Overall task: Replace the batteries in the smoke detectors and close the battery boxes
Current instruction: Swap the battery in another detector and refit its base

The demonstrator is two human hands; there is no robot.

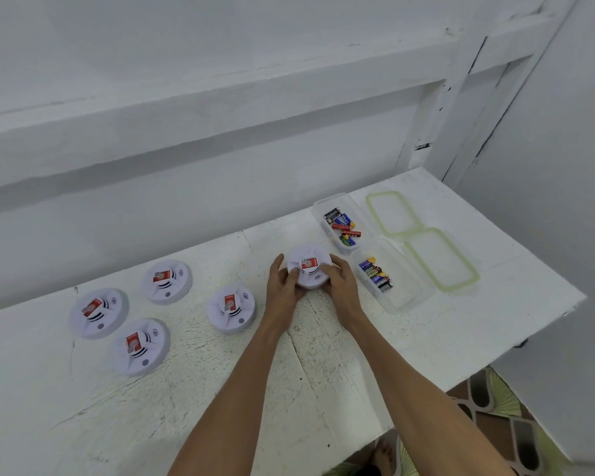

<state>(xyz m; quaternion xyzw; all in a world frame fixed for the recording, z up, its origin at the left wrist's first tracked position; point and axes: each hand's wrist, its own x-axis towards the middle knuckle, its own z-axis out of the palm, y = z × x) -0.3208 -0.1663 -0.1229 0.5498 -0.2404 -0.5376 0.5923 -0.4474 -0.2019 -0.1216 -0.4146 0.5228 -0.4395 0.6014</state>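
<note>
A round white smoke detector (309, 266) with a red label sits between my hands at the middle of the white table (220, 389). My left hand (284, 286) grips its left side, thumb up along the rim. My right hand (340, 285) grips its right side, fingers curled over the edge. Several more white detectors with red labels lie face up to the left, the nearest (231, 308) beside my left wrist. Two clear battery boxes stand open on the right: the far one (340, 223) holds several mixed batteries, the near one (389, 274) holds several dark ones.
Two clear lids with green seals (392, 213) (442, 259) lie right of the boxes. A white wall runs behind the table. The table's right edge drops to a patterned floor (495, 424), where a bare foot (382, 455) shows.
</note>
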